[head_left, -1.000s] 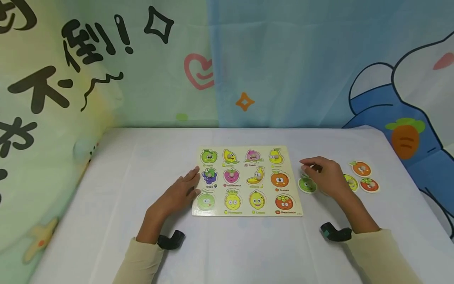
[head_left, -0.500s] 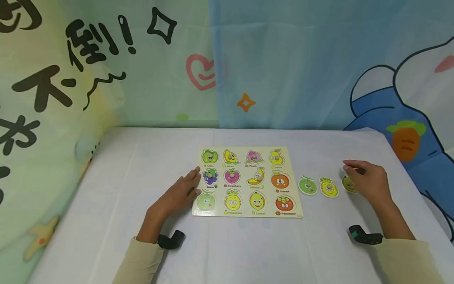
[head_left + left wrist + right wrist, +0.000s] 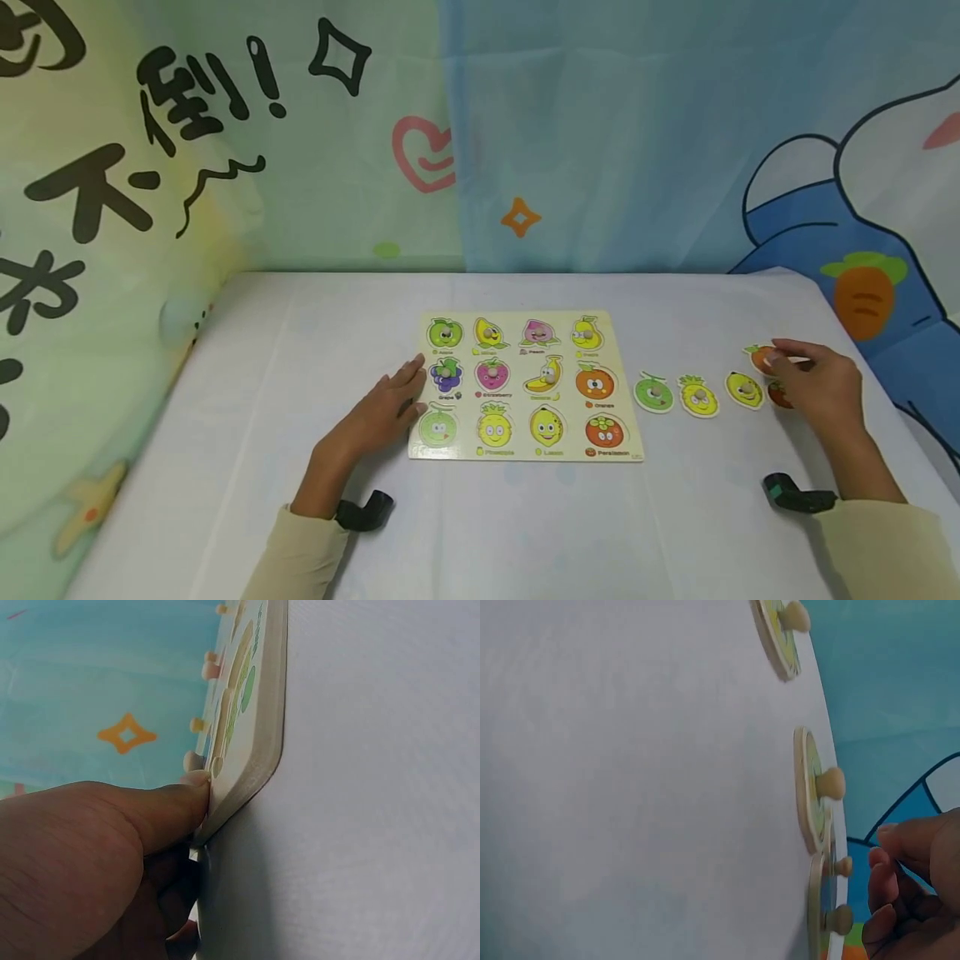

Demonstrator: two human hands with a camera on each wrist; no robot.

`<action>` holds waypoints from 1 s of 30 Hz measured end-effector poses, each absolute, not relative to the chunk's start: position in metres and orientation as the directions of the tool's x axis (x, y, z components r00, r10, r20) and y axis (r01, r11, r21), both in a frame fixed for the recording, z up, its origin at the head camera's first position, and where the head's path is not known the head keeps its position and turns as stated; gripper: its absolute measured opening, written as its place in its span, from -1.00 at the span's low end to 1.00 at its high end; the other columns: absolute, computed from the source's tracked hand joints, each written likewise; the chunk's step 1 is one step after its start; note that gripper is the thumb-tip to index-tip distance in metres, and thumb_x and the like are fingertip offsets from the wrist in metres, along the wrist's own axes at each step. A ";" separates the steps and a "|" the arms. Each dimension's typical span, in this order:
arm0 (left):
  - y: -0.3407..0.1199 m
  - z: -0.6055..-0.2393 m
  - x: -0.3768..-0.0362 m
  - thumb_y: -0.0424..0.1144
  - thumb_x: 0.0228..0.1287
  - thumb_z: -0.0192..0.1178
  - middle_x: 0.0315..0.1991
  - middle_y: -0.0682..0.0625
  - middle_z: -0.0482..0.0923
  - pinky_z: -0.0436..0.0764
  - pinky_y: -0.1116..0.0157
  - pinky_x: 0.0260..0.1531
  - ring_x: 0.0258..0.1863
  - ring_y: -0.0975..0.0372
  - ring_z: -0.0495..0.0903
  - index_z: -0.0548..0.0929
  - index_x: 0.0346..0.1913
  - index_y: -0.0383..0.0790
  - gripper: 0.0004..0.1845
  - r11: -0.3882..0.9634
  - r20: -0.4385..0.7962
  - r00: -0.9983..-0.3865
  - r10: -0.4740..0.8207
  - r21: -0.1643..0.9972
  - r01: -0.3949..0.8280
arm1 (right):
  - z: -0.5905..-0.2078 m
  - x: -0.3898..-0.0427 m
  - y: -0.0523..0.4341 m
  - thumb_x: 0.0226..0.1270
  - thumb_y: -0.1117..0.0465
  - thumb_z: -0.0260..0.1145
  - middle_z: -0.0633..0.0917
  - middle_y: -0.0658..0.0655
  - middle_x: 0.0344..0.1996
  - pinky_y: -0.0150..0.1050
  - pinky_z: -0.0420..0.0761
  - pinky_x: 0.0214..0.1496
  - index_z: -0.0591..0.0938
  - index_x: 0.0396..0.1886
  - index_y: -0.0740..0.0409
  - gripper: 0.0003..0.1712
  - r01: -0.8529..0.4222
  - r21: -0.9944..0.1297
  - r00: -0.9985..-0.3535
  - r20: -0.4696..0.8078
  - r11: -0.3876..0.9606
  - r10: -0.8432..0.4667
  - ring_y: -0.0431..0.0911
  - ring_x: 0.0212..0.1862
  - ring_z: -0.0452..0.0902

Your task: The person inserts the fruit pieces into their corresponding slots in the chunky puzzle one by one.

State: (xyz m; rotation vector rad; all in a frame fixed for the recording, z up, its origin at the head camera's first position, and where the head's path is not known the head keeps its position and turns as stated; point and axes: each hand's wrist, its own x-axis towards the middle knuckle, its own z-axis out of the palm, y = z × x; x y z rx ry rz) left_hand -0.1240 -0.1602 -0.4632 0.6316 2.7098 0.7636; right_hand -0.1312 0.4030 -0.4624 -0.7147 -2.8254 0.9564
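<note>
A cream fruit puzzle board (image 3: 517, 408) lies flat on the table in the head view. My left hand (image 3: 378, 417) rests against its left edge; the left wrist view shows the thumb (image 3: 176, 810) touching the corner. Right of the board sit loose knobbed pieces: a green melon piece (image 3: 654, 393), a pineapple piece (image 3: 699, 397) and a lemon piece (image 3: 745, 390). My right hand (image 3: 828, 387) hovers over an orange piece (image 3: 757, 358) and a persimmon piece (image 3: 779, 396), partly hiding both. In the right wrist view its bent fingers (image 3: 885, 885) stand apart from the wooden knobs (image 3: 838, 920).
A white cloth covers the table (image 3: 525, 533), with a printed curtain (image 3: 600, 167) rising behind it. Each wrist wears a black camera mount, the left mount (image 3: 366, 510) and the right mount (image 3: 798, 493). Knobbed fruit pieces fill the board's upper rows, apart from the orange spot.
My right hand has moved rightward from beside the board, past the melon, pineapple and lemon pieces, to the orange and persimmon pieces. My left hand has stayed at the board's edge.
</note>
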 end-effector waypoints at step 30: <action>-0.158 -0.464 -0.123 -0.18 0.49 0.06 0.54 -0.04 -0.08 -0.04 0.04 0.44 0.50 0.11 -0.08 0.14 0.48 -0.32 -0.37 0.797 -0.145 -0.878 0.456 0.506 0.330 | -0.452 -0.146 0.377 0.47 0.17 0.16 0.50 0.44 -0.13 -0.10 0.51 -0.41 0.51 0.12 0.49 -0.55 0.293 -0.444 -0.952 -0.051 0.847 0.303 0.24 -0.17 0.38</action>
